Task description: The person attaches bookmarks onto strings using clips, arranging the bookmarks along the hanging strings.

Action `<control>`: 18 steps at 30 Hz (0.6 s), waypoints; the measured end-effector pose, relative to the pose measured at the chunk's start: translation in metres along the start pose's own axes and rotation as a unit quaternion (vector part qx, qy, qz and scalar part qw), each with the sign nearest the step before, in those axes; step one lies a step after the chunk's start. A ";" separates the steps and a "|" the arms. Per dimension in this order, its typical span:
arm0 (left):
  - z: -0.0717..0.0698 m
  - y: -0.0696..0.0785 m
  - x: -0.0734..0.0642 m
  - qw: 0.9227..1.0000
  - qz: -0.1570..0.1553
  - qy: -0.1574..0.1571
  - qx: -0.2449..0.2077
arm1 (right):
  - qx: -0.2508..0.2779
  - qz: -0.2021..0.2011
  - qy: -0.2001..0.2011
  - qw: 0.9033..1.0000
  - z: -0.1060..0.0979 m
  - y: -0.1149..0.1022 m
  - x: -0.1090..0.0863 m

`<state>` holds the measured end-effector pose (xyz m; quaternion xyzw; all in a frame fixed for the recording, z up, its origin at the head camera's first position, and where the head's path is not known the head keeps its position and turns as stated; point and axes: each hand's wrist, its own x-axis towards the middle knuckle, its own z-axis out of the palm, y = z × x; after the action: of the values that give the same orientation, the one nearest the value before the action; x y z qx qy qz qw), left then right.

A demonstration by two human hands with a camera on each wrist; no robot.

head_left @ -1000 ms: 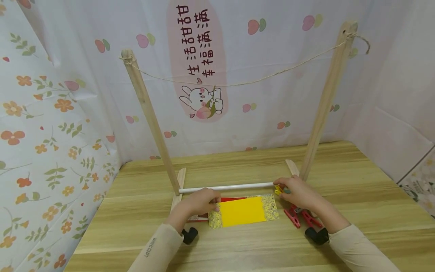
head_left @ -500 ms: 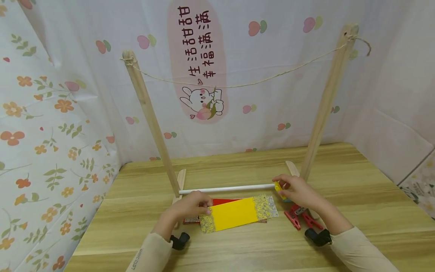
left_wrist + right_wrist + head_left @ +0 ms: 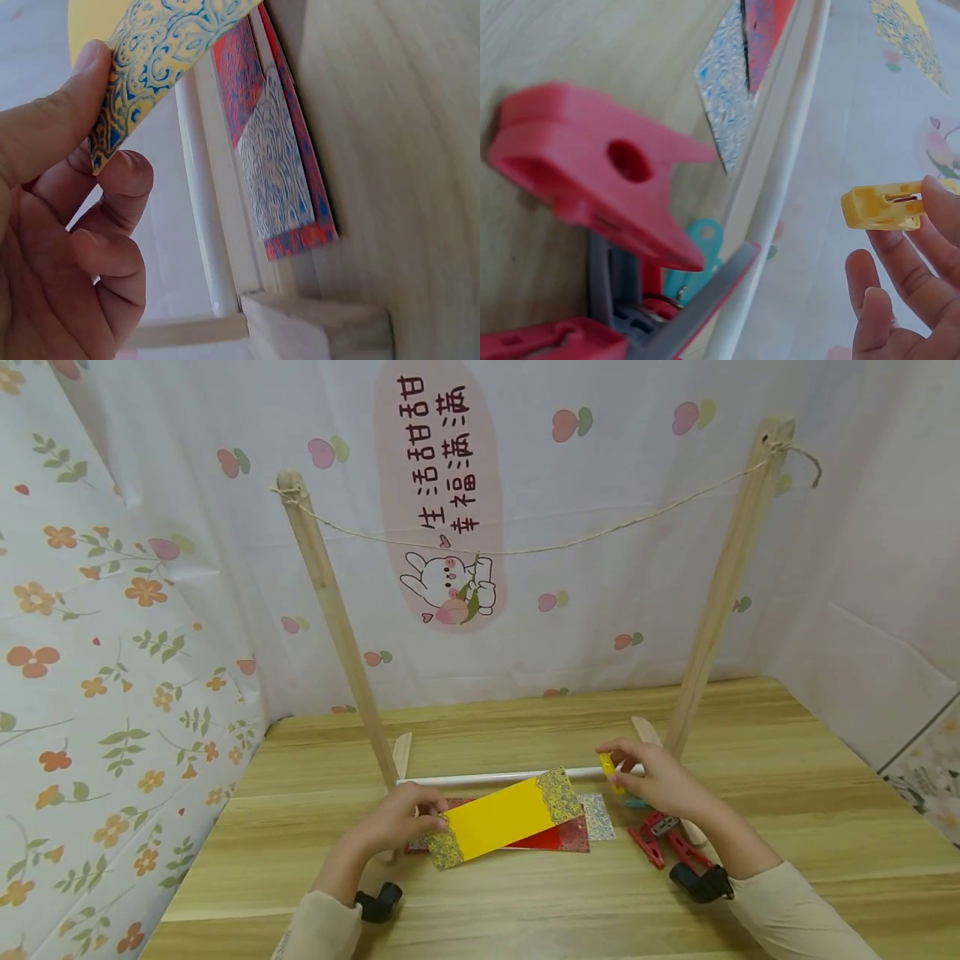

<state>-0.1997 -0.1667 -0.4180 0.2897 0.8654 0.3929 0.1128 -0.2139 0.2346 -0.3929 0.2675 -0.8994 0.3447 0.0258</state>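
My left grip (image 3: 408, 818) pinches the yellow card (image 3: 495, 823) by one patterned end above the red card (image 3: 547, 840), my right grip (image 3: 654, 777) a yellow clothespin (image 3: 866, 208), so I should lift gently, leaving the card unbent.

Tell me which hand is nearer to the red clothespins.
Right: the right hand, holding a yellow clothespin, is just beyond the red clothespins; the left hand, holding a yellow card, is well to their left.

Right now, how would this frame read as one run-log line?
left hand: pinches yellow card by one end; right hand: pinches yellow clip; table: red card, red clips; twine: bare between posts
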 end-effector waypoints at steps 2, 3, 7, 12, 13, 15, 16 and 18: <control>-0.002 -0.001 -0.003 1.000 0.002 0.009 0.000 | 0.004 -0.004 0.006 1.000 -0.001 -0.002 0.000; -0.002 -0.002 -0.005 1.000 0.002 0.013 -0.001 | 0.007 -0.004 0.008 1.000 -0.001 -0.003 0.001; -0.005 -0.004 -0.012 0.999 0.003 0.033 0.009 | 0.019 -0.005 0.014 1.000 -0.001 -0.008 0.002; -0.009 -0.003 -0.021 0.997 0.003 0.069 0.020 | 0.024 0.007 0.019 1.000 -0.001 -0.016 0.006; -0.010 -0.003 -0.022 0.997 -0.002 0.077 0.021 | 0.026 0.011 0.018 0.999 -0.001 -0.018 0.007; -0.013 -0.002 -0.025 0.996 -0.017 0.091 0.018 | 0.029 0.018 0.016 0.999 -0.001 -0.023 0.010; -0.014 -0.002 -0.027 0.995 -0.020 0.097 0.016 | 0.031 0.019 0.016 0.999 -0.001 -0.026 0.011; -0.016 -0.002 -0.029 0.994 -0.027 0.109 0.010 | 0.035 0.018 0.015 0.999 -0.001 -0.031 0.013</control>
<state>-0.1835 -0.1950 -0.4097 0.2228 0.8839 0.4105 0.0258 -0.2101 0.2100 -0.3703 0.2473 -0.8911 0.3799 0.0237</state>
